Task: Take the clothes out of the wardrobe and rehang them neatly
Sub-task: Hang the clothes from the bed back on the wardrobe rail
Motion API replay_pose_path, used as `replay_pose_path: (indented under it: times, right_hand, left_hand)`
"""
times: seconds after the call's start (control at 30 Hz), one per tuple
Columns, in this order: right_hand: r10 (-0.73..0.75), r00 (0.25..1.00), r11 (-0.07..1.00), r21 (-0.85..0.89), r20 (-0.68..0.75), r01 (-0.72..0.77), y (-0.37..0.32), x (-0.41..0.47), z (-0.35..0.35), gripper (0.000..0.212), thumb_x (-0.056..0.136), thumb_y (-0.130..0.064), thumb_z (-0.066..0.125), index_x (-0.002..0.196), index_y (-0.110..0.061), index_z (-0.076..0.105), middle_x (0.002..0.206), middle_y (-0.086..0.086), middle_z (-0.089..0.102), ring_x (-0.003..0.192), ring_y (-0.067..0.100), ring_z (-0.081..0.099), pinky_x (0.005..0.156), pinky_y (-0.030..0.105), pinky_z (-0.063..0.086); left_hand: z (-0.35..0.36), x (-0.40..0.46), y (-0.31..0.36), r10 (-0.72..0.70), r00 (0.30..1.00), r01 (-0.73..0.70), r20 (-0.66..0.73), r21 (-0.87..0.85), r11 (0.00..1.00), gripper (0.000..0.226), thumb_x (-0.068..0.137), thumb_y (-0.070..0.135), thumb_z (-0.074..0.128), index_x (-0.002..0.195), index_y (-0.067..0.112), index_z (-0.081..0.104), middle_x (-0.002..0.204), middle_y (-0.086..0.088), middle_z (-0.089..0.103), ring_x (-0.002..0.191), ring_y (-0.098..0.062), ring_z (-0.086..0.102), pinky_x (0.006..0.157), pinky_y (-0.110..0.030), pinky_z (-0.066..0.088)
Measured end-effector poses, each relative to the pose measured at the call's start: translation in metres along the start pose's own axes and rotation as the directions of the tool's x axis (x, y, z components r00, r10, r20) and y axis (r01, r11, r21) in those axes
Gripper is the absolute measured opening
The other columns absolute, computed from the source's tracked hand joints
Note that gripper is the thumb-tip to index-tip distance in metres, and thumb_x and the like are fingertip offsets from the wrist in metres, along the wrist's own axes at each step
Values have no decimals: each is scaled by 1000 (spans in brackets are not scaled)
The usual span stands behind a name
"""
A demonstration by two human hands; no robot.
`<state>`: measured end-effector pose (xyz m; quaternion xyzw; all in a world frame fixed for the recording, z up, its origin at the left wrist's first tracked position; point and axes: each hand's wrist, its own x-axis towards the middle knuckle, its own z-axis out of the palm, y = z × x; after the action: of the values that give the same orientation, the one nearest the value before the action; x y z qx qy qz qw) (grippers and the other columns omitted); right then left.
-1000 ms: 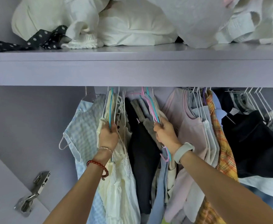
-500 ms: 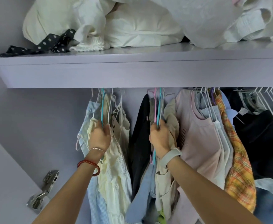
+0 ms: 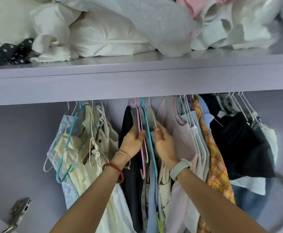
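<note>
A lilac wardrobe fills the view, its rail hidden under the front edge of a shelf [image 3: 137, 84]. Nearest, both forearms reach up into the middle of the hanging row. The left hand [image 3: 132, 142], with a red bead bracelet [image 3: 114, 169] at the wrist, curls its fingers and thumb round the pink hanger [image 3: 141, 148] beside a black garment [image 3: 129, 182]. The right hand [image 3: 164, 145], a pale watch [image 3: 179, 168] on its wrist, pinches what seems to be a grey cloth edge by the teal hanger [image 3: 150, 140]; the exact hold is hard to read.

The clothes are light and limp, and will slide off thin wire hangers if tilted, so I judge the hanger neck just under the hook the best hold.

Left of the hands hangs a cream dress [image 3: 80, 157] group, apart from the middle bunch; right, a pink top [image 3: 182, 140], an orange plaid shirt [image 3: 216, 157] and dark clothes [image 3: 238, 140] press close and may snag. Above, on the shelf, piled white bedding [image 3: 103, 31] overhangs near its front edge, and a polka-dot strip [image 3: 10, 52] lies at its left end.
</note>
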<state>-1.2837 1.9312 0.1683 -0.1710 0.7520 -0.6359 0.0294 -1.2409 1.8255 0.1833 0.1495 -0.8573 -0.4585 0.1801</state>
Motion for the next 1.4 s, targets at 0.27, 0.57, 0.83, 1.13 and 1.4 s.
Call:
replay_pose_path:
  times: [0.27, 0.57, 0.83, 1.13, 1.4]
  right_hand:
    - [-137, 989, 980, -138, 49, 143, 8, 1, 1, 45, 92, -6, 37, 135, -18, 43, 132, 7, 51, 125, 20, 46, 107, 32, 37]
    - [-249, 953, 882, -367, 171, 296, -1, -11, -6, 40, 88, -2, 37, 127, -4, 44, 81, 3, 43, 86, 27, 51, 83, 46, 46]
    - [-404, 906, 695, -603, 123, 392, -23, -33, -4, 51, 85, -11, 45, 136, -7, 39, 143, 18, 32, 132, 33, 30, 111, 44, 26]
    - [-280, 902, 925, -159, 328, 345, -44, -55, 108, 43, 95, -14, 40, 137, -4, 35, 134, 17, 44, 128, 28, 39, 106, 32, 29]
    - [-41, 899, 908, -360, 437, 217, -31, -59, 196, 58, 97, -15, 30, 144, 0, -1, 148, 21, 19, 135, 30, 27, 107, 29, 24]
  left_hand:
    - [2, 16, -9, 161, 981, -170, 106, 75, 983, 43, 98, 8, 37, 140, 6, 33, 127, -12, 54, 118, -29, 51, 100, -25, 37]
    - [-18, 13, -24, 10, 991, -46, 132, 272, 961, 49, 100, 27, 32, 147, 18, 19, 155, -6, 12, 142, -18, 12, 113, -26, 9]
    - [-69, -40, -18, 195, 918, 43, -346, 574, 818, 34, 92, 21, 51, 125, 14, 55, 136, -6, 45, 126, -28, 41, 105, -44, 28]
    - [-173, -38, -85, -306, 882, 399, -359, 220, 890, 74, 88, 43, 56, 143, 8, 21, 144, -14, 34, 132, -31, 33, 104, -36, 29]
    - [-177, -28, -114, -135, 945, 177, -299, 116, 977, 30, 98, 23, 42, 119, 2, 48, 106, -20, 61, 100, -34, 57, 77, -29, 39]
